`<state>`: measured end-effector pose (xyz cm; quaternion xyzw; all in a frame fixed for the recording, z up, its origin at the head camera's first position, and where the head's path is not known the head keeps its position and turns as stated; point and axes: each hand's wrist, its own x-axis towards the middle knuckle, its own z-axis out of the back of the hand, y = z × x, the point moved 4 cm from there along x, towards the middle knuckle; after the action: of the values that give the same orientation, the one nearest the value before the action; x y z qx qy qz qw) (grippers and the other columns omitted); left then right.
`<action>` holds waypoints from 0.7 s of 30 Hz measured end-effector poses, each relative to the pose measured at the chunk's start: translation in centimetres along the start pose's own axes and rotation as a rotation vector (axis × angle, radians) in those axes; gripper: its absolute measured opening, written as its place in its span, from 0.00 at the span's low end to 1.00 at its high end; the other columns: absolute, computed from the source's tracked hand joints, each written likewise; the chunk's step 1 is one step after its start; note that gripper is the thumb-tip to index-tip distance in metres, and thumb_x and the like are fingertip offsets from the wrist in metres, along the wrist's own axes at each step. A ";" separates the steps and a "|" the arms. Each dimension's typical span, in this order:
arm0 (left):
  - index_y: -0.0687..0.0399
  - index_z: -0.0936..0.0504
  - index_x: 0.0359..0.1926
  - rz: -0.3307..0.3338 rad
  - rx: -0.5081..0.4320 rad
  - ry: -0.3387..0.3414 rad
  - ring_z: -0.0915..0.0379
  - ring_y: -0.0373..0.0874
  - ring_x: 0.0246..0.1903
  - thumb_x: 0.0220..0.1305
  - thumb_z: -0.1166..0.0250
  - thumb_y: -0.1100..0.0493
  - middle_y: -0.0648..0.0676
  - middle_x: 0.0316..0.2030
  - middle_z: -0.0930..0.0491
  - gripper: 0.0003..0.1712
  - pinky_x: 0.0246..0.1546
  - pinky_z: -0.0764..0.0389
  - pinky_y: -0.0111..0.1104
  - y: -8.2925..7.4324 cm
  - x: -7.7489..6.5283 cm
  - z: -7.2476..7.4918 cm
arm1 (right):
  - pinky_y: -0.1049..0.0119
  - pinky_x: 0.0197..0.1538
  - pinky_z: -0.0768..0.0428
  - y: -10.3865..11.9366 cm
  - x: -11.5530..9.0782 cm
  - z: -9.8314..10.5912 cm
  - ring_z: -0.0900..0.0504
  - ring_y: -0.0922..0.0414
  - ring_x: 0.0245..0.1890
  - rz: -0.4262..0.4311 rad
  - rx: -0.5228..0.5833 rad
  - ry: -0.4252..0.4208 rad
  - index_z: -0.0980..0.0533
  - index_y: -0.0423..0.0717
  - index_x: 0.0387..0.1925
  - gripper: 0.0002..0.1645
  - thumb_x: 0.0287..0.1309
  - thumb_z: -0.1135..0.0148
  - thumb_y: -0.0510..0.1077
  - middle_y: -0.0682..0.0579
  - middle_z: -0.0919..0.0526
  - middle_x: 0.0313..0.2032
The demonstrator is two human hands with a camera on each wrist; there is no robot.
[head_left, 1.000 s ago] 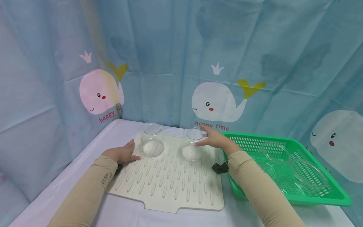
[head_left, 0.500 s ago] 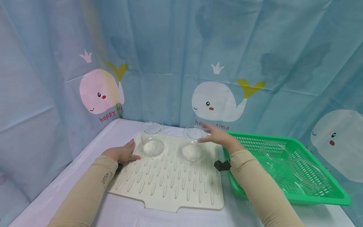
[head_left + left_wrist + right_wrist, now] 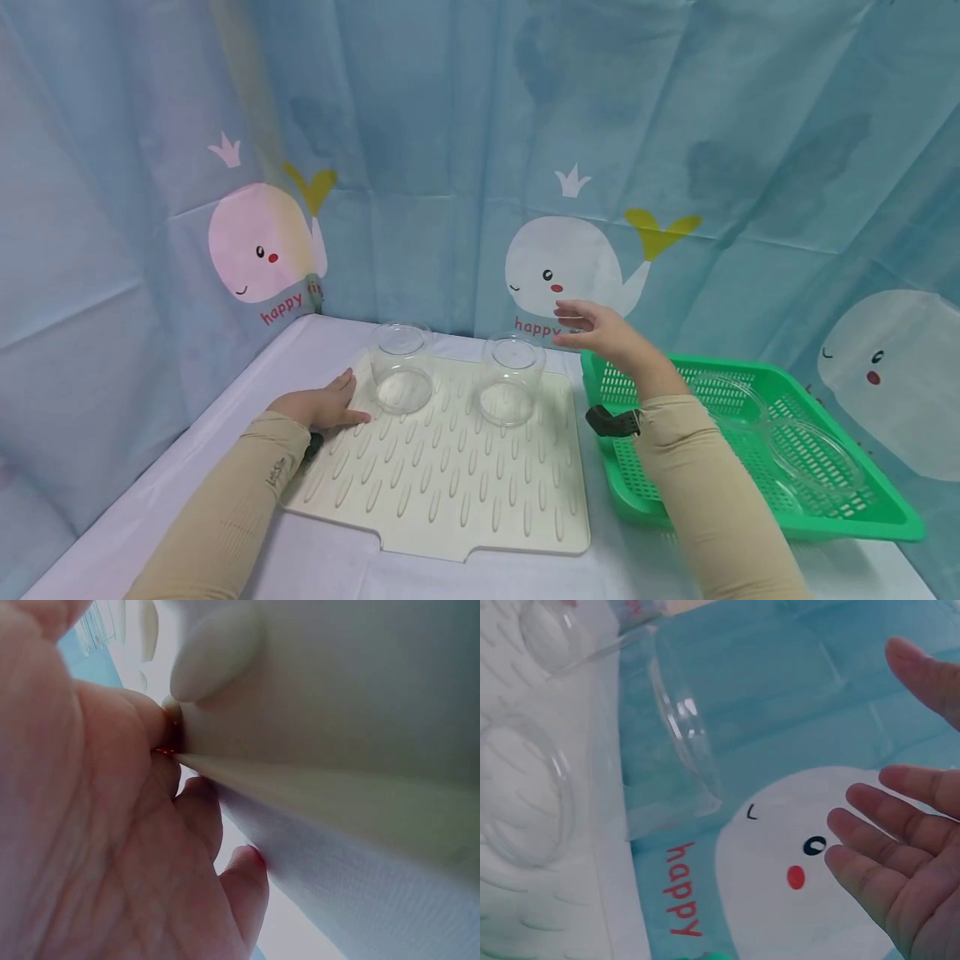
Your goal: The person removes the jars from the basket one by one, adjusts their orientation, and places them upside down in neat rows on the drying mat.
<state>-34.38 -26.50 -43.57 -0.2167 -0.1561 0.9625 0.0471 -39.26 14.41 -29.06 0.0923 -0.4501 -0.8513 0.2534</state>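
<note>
Two clear round containers stand upside down near the back of a cream ridged drying board, a left one (image 3: 402,371) and a right one (image 3: 512,383). My left hand (image 3: 326,406) rests at the left edge of the drying board (image 3: 427,521), its thumb pointing in over the surface. Up close, the left wrist view has my fingers (image 3: 199,821) against the board's side and the cloth below. Raised to the right of the right container, my right hand (image 3: 600,332) holds nothing. Its spread fingers (image 3: 877,851) are apart from that container in the right wrist view.
A green slotted basket (image 3: 847,527) stands to the right of the board, with several clear round pieces (image 3: 813,454) inside. My right forearm crosses over it. Behind the white-clothed table (image 3: 330,550) hangs a blue curtain (image 3: 427,167) printed with whales.
My right hand has let go of the right container and moved up and to the right, away from it. The left hand and both containers stay where they were.
</note>
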 end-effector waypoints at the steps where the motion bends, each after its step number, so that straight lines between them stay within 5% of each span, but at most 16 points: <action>1: 0.75 0.65 0.67 0.002 -0.003 -0.001 0.74 0.64 0.67 0.58 0.46 0.34 0.72 0.67 0.72 0.59 0.65 0.61 0.53 0.0 0.0 0.0 | 0.49 0.61 0.36 0.1 -0.2 0.3 0.40 0.48 0.65 0.002 -0.002 -0.005 0.44 0.46 0.67 0.43 0.53 0.35 0.48 0.45 0.38 0.64; 21: 0.78 0.66 0.66 -0.029 -0.020 -0.002 0.74 0.66 0.66 0.58 0.46 0.35 0.73 0.67 0.72 0.60 0.64 0.61 0.54 0.0 0.1 -0.1 | 0.58 0.57 0.29 -0.1 -6.8 5.7 0.39 0.50 0.65 0.001 -0.092 -0.093 0.42 0.48 0.67 0.41 0.56 0.39 0.55 0.48 0.37 0.65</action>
<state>-34.48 -26.49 -43.71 -0.2137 -0.1689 0.9604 0.0587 -35.69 22.05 -26.33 0.0407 -0.4217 -0.8744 0.2366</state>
